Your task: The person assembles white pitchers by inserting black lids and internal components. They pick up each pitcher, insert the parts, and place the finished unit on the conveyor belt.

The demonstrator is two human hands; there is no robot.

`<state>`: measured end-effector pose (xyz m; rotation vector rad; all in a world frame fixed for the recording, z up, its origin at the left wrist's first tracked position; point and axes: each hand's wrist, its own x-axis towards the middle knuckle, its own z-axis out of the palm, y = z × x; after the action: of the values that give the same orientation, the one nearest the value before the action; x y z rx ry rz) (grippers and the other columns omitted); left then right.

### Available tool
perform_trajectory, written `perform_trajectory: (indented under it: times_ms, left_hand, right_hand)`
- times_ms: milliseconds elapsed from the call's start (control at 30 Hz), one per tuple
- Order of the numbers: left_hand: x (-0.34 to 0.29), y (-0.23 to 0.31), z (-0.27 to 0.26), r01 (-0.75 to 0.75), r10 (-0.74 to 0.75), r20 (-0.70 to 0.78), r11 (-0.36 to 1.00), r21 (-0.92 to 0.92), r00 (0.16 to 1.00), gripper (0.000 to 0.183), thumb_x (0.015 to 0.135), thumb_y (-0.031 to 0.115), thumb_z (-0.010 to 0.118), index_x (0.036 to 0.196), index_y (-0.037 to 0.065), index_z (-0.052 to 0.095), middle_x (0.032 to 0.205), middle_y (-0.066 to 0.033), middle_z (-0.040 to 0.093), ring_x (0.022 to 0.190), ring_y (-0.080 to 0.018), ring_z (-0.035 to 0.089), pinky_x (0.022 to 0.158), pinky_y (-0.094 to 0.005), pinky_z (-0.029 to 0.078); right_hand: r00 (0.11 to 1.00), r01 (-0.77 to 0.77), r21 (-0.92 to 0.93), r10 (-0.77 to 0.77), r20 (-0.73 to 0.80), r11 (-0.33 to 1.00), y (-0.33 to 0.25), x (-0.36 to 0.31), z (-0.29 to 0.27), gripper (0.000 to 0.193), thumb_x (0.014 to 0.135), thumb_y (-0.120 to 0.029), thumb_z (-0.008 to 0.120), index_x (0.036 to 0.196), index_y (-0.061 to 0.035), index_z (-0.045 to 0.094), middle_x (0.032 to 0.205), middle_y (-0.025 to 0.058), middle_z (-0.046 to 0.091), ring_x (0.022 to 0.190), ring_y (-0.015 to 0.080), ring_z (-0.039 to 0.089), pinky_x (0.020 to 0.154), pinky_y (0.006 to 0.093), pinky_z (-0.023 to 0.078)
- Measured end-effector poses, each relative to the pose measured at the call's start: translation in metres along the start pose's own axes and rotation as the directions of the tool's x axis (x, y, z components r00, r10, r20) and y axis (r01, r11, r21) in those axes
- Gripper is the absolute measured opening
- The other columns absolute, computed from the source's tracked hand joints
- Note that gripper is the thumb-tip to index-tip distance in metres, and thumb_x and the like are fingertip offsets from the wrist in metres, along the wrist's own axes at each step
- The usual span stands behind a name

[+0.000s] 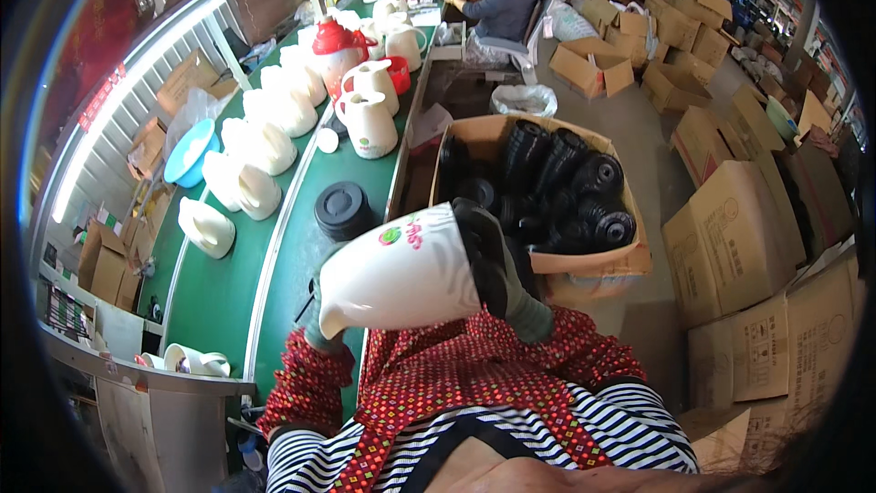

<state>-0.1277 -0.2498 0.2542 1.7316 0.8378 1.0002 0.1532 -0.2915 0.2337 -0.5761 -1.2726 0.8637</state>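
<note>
In front of my body a white thermos jug (397, 276) with a small pink and green print is tilted onto its side, its spout toward the lower left. My left hand (321, 333), in a grey-green glove, holds the spout end; its fingers are mostly hidden behind the jug. At the other end my gloved right hand (516, 288) is closed around the bottom. Something black shows there, and I cannot tell how much is glove and how much is a base part. Just beyond the jug, a round black part (345, 210) rests on the green conveyor belt (315, 184).
Several white jug bodies (265, 144) line the belt's left side. Farther up are white jugs with red trim (370, 124) and a red-topped thermos (338, 50). An open carton (639, 246) of black parts (561, 164) stands right. A seated co-worker (500, 5) is far ahead.
</note>
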Motion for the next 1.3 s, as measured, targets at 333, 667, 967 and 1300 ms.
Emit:
perform_trajectory:
  times_ms: [333,667,967,1300]
  left_hand:
    - [0.038,0.047,-0.022,0.017,-0.012,-0.012,0.668,0.744,1.0,0.033,0.078,0.016,0.076,0.11,0.007,0.076,0.108,-0.0206,0.074,0.099,-0.0374,0.072,0.088,-0.0444,0.057]
    - [0.033,0.054,-0.038,0.03,-0.111,0.087,0.769,0.639,0.99,0.078,0.078,0.024,0.087,0.147,0.009,0.055,0.144,-0.0284,0.056,0.123,-0.044,0.061,0.104,-0.0485,0.051]
    - [0.024,0.042,-0.018,-0.392,0.043,0.466,0.613,0.686,0.884,0.069,0.067,0.046,0.091,0.126,0.013,0.073,0.169,-0.0277,0.024,0.156,-0.0546,0.018,0.123,-0.0716,0.019]
    - [0.032,0.009,-0.009,-0.49,0.202,0.508,0.69,0.533,0.837,0.058,0.065,0.047,0.087,0.109,0.01,0.077,0.154,-0.0254,0.041,0.148,-0.0507,0.031,0.123,-0.0731,0.017]
  right_hand:
    - [0.887,-0.444,0.098,0.42,0.193,0.891,0.113,-0.046,-0.034,0.057,0.106,-0.016,0.057,0.157,-0.0001,0.039,0.16,0.0147,0.046,0.146,0.0248,0.046,0.123,0.0368,0.036]
    - [0.787,0.229,-0.584,0.205,0.582,0.779,0.008,0.02,0.02,0.095,0.071,-0.039,0.092,0.154,-0.0194,0.051,0.163,0.0273,0.033,0.145,0.0481,0.038,0.12,0.0577,0.033]
    - [0.692,0.538,-0.697,0.224,0.686,0.474,-0.01,0.032,0.024,0.054,0.07,-0.026,0.079,0.122,-0.0103,0.072,0.148,0.0133,0.052,0.128,0.0353,0.048,0.107,0.0537,0.036]
    - [0.632,0.509,-0.661,0.283,0.722,0.551,-0.009,0.037,0.032,0.035,0.08,-0.029,0.073,0.111,-0.0138,0.073,0.117,0.0046,0.059,0.127,0.0365,0.048,0.105,0.0544,0.033]
